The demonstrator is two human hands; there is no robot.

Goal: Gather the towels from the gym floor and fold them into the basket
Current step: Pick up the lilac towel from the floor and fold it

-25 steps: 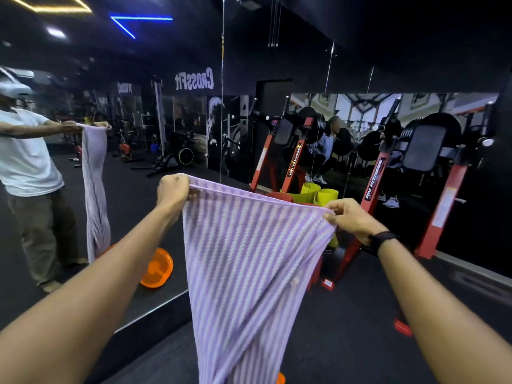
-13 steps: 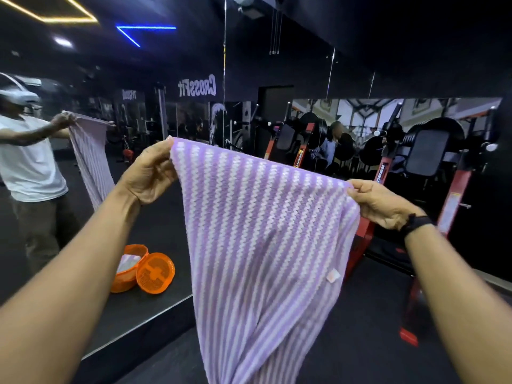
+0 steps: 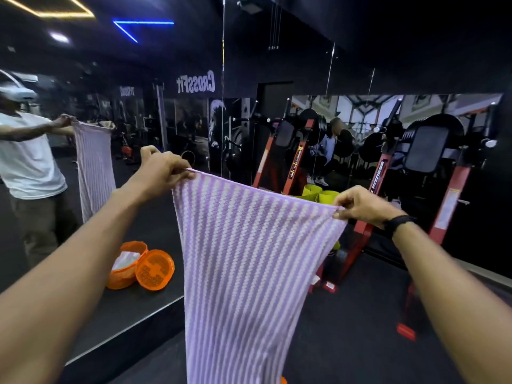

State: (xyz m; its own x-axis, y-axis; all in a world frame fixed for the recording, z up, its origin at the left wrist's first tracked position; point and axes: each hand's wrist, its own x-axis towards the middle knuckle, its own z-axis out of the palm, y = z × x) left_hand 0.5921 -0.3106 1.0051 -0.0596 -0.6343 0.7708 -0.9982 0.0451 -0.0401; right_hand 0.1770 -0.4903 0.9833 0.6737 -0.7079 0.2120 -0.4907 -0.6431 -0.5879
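A purple and white striped towel (image 3: 243,261) hangs spread out in front of me, running down past the bottom of the view. My left hand (image 3: 160,169) pinches its top left corner. My right hand (image 3: 360,203), with a black band on the wrist, pinches the top right corner. The wall mirror on the left reflects an orange basket (image 3: 126,266) with a pale towel inside and its round orange lid (image 3: 155,270) beside it. An orange sliver (image 3: 283,380) peeks out beside the towel's lower edge; the real basket is otherwise hidden.
A mirror wall runs along the left and ahead, with a raised ledge (image 3: 124,328) at its foot. Red weight machines (image 3: 357,239) stand ahead and to the right. Yellow-green buckets (image 3: 321,194) sit behind the towel. The floor (image 3: 346,342) is dark rubber matting.
Both hands have dropped lower with the towel since half a second ago, and the top edge is pulled straighter. The view has tilted down a little.
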